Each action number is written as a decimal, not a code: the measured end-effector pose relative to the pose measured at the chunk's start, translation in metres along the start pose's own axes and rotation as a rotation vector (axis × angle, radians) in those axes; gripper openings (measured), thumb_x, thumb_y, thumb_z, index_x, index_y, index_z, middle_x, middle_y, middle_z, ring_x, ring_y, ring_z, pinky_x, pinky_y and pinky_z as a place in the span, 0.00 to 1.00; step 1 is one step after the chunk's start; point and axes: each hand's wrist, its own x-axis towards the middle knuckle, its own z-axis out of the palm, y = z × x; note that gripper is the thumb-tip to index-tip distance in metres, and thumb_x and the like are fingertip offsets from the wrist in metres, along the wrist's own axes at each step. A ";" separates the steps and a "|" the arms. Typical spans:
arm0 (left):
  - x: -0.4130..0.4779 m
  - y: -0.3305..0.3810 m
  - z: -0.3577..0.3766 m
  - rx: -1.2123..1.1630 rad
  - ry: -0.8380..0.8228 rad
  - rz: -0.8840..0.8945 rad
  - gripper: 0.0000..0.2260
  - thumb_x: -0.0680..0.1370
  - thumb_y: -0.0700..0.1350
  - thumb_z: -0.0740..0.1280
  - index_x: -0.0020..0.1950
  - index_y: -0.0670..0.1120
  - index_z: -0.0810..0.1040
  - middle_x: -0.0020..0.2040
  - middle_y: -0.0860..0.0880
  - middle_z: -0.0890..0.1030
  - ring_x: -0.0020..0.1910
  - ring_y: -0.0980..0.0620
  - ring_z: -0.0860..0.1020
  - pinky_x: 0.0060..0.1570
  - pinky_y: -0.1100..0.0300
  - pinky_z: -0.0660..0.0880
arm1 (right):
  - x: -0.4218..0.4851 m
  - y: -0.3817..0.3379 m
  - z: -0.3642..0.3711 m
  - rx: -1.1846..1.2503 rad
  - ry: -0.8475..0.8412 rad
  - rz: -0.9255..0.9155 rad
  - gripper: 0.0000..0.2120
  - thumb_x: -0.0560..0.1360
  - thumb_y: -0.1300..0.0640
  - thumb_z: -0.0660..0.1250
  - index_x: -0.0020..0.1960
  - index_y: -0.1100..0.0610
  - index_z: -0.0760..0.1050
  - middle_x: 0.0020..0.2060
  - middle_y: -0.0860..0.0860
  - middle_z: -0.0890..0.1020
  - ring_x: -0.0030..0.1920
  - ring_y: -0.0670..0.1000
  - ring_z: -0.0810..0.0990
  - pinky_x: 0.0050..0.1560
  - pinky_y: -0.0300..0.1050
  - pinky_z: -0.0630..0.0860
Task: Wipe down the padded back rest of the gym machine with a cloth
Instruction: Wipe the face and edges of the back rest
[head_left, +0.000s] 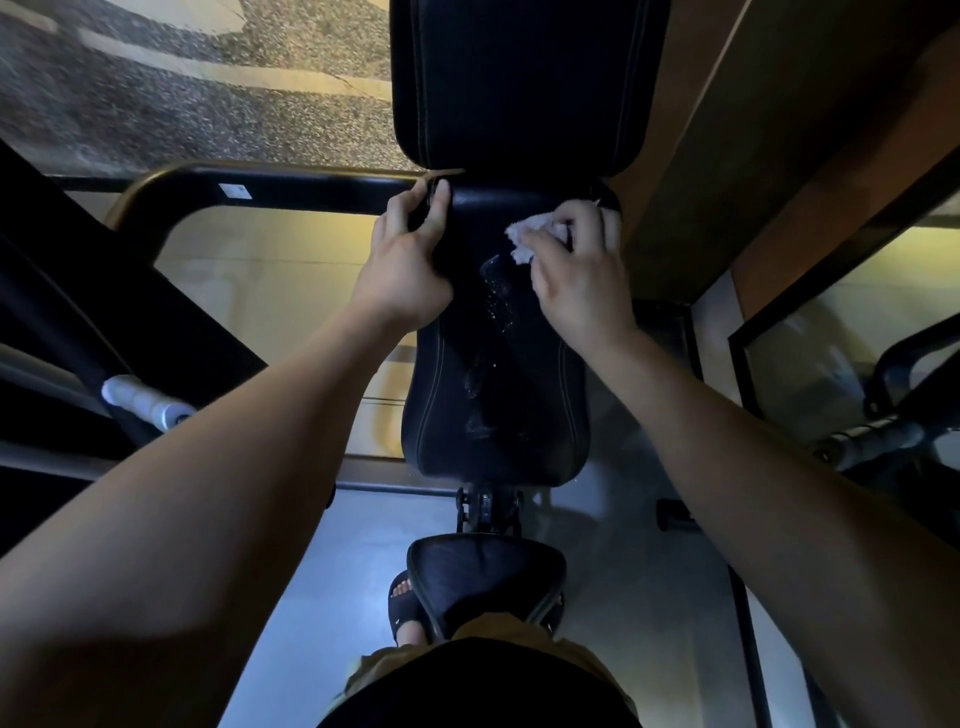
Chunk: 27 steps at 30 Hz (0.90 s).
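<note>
The black padded back rest (498, 395) runs down the middle of the view, with wet streaks along its centre. My left hand (408, 260) grips the pad's upper left edge, thumb and fingers curled round it. My right hand (582, 270) holds a crumpled white cloth (524, 236) and presses it against the upper right part of the pad. Most of the cloth is hidden under my fingers. A second black head pad (519, 83) sits above the back rest.
A black curved frame bar (270, 189) runs left from the top of the back rest. A white-tipped handle (145, 402) sticks out at the left. The black seat pad (483, 571) lies below, with my sandalled foot (405, 608) beside it. Another machine's frame (883, 426) stands at the right.
</note>
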 end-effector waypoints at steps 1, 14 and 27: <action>0.000 0.000 0.000 0.001 0.003 0.000 0.40 0.75 0.39 0.66 0.83 0.54 0.53 0.80 0.50 0.52 0.79 0.47 0.54 0.71 0.66 0.53 | -0.005 -0.001 0.002 0.016 -0.006 0.000 0.14 0.79 0.63 0.61 0.60 0.54 0.80 0.61 0.60 0.75 0.61 0.63 0.72 0.60 0.55 0.75; 0.000 0.005 0.004 0.005 0.011 -0.022 0.41 0.74 0.38 0.66 0.83 0.55 0.52 0.79 0.49 0.54 0.78 0.47 0.54 0.68 0.66 0.54 | 0.004 0.027 -0.016 0.356 0.152 0.420 0.14 0.82 0.60 0.62 0.65 0.57 0.78 0.59 0.58 0.77 0.60 0.52 0.78 0.64 0.40 0.75; 0.001 0.002 0.002 0.010 0.011 -0.034 0.41 0.74 0.41 0.66 0.83 0.57 0.52 0.79 0.51 0.53 0.79 0.48 0.54 0.67 0.64 0.56 | -0.012 -0.007 0.012 0.182 -0.008 0.117 0.17 0.79 0.64 0.63 0.67 0.61 0.76 0.58 0.59 0.76 0.56 0.61 0.76 0.57 0.56 0.77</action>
